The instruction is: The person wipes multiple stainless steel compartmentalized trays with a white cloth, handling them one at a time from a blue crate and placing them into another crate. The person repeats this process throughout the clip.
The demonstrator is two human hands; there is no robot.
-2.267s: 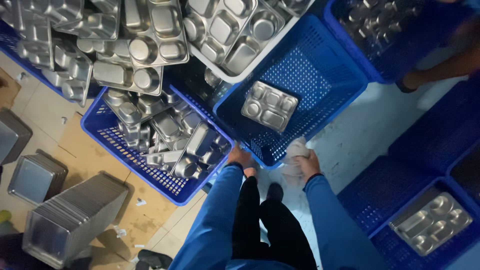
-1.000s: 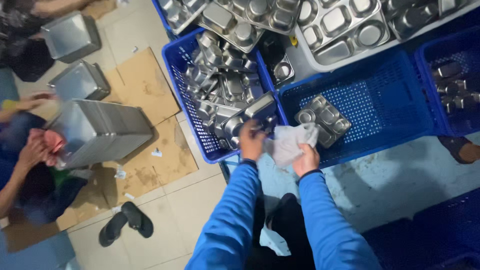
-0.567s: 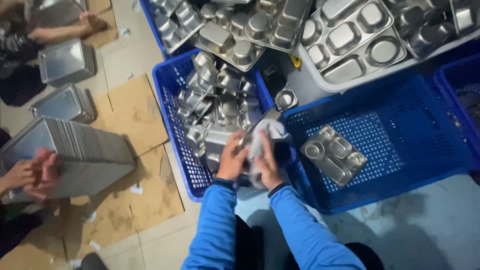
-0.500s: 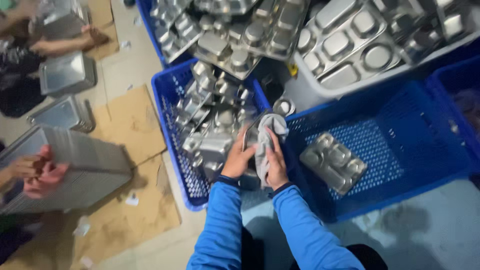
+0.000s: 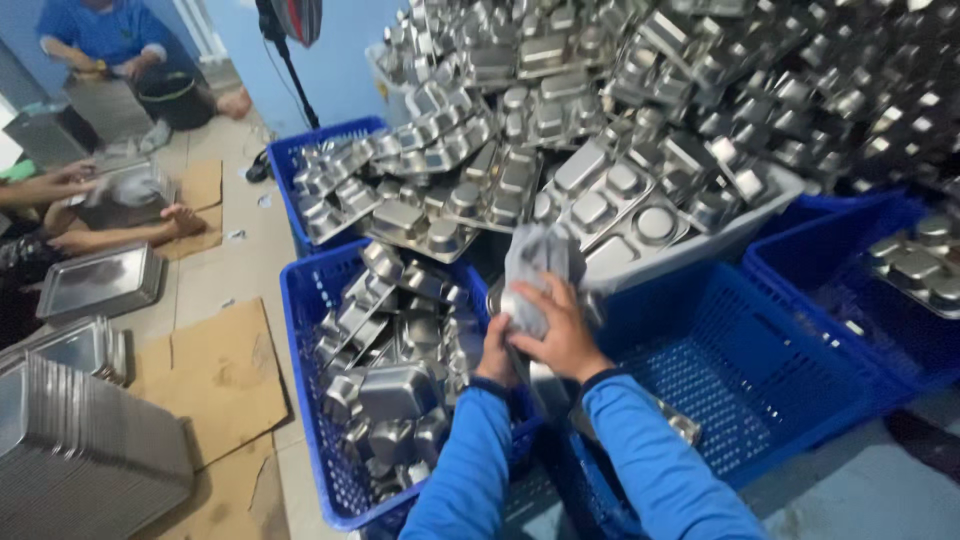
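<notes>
A crumpled grey-white cloth [image 5: 537, 272] is pressed by the closed right hand [image 5: 562, 335] against an upright steel compartment tray [image 5: 520, 345], whose lower edge the left hand [image 5: 495, 355] grips, between two crates. Brown cardboard sheets [image 5: 215, 375] lie on the pale tiled floor [image 5: 225, 275]. The blue perforated plastic crate [image 5: 310, 400] on the left brims with jumbled steel trays, while the blue crate [image 5: 750, 370] on the right is nearly bare.

Compartment trays [image 5: 600, 200]: bare steel, bright and glossy, glare on the pressed wells. Crates [image 5: 760, 370]: blue perforated plastic, dull sheen. Rag [image 5: 535, 265]: pale grey cloth, soft, crumpled, matt, under the right hand [image 5: 560, 335]. Sleeves [image 5: 650, 460]: blue woven fabric, matt. Floor sheets [image 5: 215, 375]: brown cardboard, rough, stained. Stacked flat pans [image 5: 80, 455]: brushed metal, duller than the trays.
</notes>
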